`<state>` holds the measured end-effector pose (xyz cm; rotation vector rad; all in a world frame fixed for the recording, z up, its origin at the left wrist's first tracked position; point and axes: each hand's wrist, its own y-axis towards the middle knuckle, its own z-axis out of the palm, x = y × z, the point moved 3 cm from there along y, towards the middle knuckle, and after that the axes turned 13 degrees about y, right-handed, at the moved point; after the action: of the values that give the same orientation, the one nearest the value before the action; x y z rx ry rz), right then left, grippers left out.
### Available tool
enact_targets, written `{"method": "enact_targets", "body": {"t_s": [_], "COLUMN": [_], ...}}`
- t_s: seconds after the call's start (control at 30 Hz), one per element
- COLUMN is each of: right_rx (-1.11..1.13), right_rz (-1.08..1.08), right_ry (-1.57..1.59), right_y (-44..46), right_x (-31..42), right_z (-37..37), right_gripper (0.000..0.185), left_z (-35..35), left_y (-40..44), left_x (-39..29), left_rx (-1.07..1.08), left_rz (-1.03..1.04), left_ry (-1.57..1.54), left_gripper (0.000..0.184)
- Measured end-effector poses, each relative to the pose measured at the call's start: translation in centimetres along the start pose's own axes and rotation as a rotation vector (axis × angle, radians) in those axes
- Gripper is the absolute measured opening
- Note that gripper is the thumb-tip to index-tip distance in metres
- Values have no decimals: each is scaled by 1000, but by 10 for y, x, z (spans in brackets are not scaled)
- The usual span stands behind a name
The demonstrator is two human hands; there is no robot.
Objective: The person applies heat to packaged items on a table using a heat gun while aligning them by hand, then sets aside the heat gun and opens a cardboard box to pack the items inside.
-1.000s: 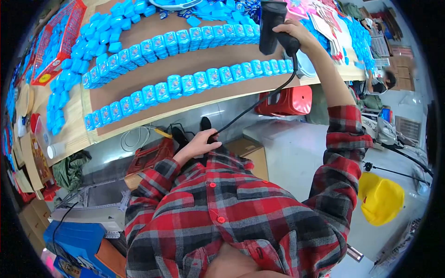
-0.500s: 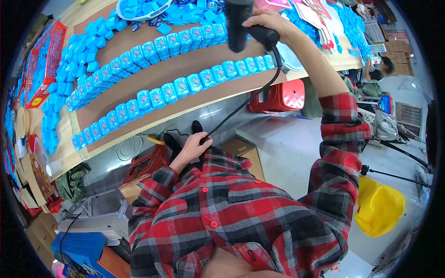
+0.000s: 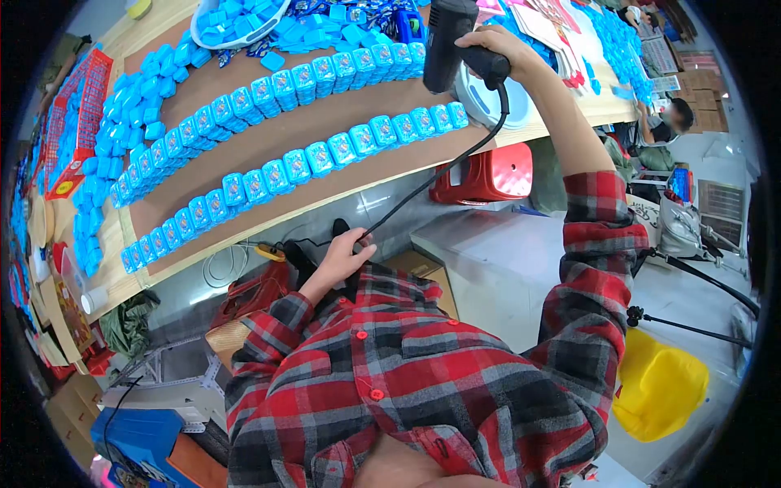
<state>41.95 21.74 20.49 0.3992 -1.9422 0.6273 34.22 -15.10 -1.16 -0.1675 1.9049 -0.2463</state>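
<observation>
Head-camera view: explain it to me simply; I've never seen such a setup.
No machine is at work: someone works bare-handed. The picture comes from a camera worn on the head, looking forward and down, so the plaid shirt fills much of the lower part. On the table are two rows of small blue packs, with loose blue pieces and a red basket to the left. The right hand holds a black tool shaped like a hair dryer; the left hand is at its cord, but whether it grips is unclear.
</observation>
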Motion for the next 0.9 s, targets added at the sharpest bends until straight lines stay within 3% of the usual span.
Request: {"method": "enact_targets", "body": {"t_s": [0.23, 0.37, 0.57, 0.7, 0.9], "right_rx": [20, 130, 164, 190, 218], "right_rz": [29, 112, -7, 106, 63], "right_ry": [-44, 308, 167, 395, 242], "right_y": [9, 5, 13, 3, -18], "right_x": [-9, -11, -6, -7, 18], "right_z": [-13, -3, -3, 13, 32], "right_gripper": [40, 35, 37, 30, 32], "left_z": [10, 10, 9, 12, 6], "left_y": [7, 14, 11, 8, -3], "left_x": [-6, -6, -5, -1, 3], "left_rx": [-4, -29, -64, -97, -105], "left_rz": [-33, -5, -32, -37, -76], "left_ry": [-9, 19, 25, 21, 57], "left_gripper": [27, 27, 26, 25, 26]}}
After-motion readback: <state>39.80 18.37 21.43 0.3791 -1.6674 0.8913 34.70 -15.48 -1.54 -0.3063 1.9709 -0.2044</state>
